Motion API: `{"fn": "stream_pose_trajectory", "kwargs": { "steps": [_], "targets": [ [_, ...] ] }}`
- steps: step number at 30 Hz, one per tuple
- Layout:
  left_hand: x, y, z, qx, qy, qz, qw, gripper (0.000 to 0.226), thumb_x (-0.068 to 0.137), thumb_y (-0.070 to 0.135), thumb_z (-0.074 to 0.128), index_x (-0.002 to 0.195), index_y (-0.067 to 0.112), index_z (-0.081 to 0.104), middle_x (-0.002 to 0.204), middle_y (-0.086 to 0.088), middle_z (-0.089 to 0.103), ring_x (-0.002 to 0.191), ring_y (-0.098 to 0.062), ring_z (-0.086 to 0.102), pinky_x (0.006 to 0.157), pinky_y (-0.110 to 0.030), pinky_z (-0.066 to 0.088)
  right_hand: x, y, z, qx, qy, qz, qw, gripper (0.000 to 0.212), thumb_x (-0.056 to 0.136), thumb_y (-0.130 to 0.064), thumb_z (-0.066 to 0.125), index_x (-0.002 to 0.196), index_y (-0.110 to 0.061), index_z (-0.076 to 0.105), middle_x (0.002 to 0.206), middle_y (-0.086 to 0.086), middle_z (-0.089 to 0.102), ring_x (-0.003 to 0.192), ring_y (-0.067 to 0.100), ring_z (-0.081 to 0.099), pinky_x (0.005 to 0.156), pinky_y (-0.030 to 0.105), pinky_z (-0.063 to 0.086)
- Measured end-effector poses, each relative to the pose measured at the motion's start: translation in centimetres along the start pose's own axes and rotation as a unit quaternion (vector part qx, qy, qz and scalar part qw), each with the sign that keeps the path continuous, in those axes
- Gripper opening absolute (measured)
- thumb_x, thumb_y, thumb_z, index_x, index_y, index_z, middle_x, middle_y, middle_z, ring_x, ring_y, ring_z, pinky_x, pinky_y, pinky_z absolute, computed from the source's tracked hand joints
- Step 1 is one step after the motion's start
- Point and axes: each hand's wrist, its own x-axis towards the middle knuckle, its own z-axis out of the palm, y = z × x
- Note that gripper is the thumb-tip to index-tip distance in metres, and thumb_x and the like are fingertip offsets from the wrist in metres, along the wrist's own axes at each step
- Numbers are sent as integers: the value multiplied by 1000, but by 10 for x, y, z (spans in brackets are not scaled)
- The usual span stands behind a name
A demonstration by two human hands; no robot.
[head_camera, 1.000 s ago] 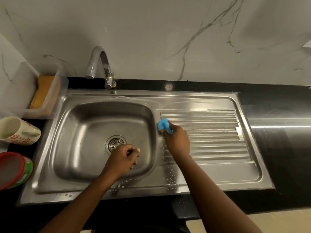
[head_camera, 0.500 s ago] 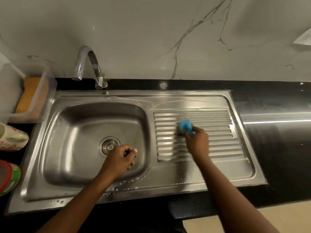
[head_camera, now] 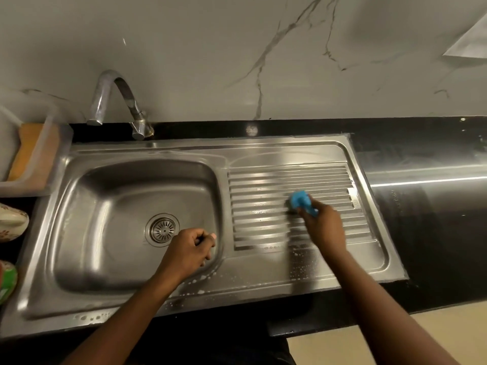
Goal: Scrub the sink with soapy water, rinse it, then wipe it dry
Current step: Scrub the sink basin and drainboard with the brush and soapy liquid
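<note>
Tap (head_camera: pixel 131 101) and sponge tub (head_camera: pixel 52 156) border sink (head_camera: pixel 105 206); right grip (head_camera: pixel 322 225) clasps blue scrubber (head_camera: pixel 299 198), left grip (head_camera: pixel 188 250) clenched empty

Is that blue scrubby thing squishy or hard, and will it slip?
Probably squishy: the blue scrubber looks bunched where the right hand grips it. Likely light, since one hand holds it. Maybe slippery, because soap suds dot the drainboard.

A sink (head_camera: pixel 263 151) is set into the surface (head_camera: pixel 434 233), its basin (head_camera: pixel 105 219) left of the drainboard (head_camera: pixel 263 206). A tap (head_camera: pixel 116 98) is mounted behind the basin, a tray (head_camera: pixel 52 164) is placed left, and a scrubber (head_camera: pixel 300 198) is pressed on the drainboard.
</note>
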Motion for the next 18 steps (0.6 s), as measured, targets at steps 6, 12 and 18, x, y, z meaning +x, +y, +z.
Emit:
{"fn": "stream_pose_trajectory", "kwargs": {
  "steps": [6,12,18],
  "targets": [
    [-1,10,16,5,-6,6,1000,32,102,30,64,80,8,71,66,-7,73,51,-13,63,60,-33,54,33,40,-48,21,65,75,995,37,99,-32,69,132,-14,69,95,-1,70,74,8,60,57,25,42],
    [7,15,29,-2,0,-5,1000,30,103,30,64,82,9,72,66,-7,73,52,-13,62,62,-34,53,15,6,-8,46,20,21,999,32,99,-32,68,127,-17,71,80,-14,65,66,0,60,52,21,43],
    [22,27,53,-7,1,7,1000,28,102,29,65,81,12,73,67,-7,74,53,-15,64,60,-33,54,-4,-23,35,1,-50,-86,995,50,98,-49,65,145,-32,60,120,1,76,104,23,72,78,31,52]
  ]
}}
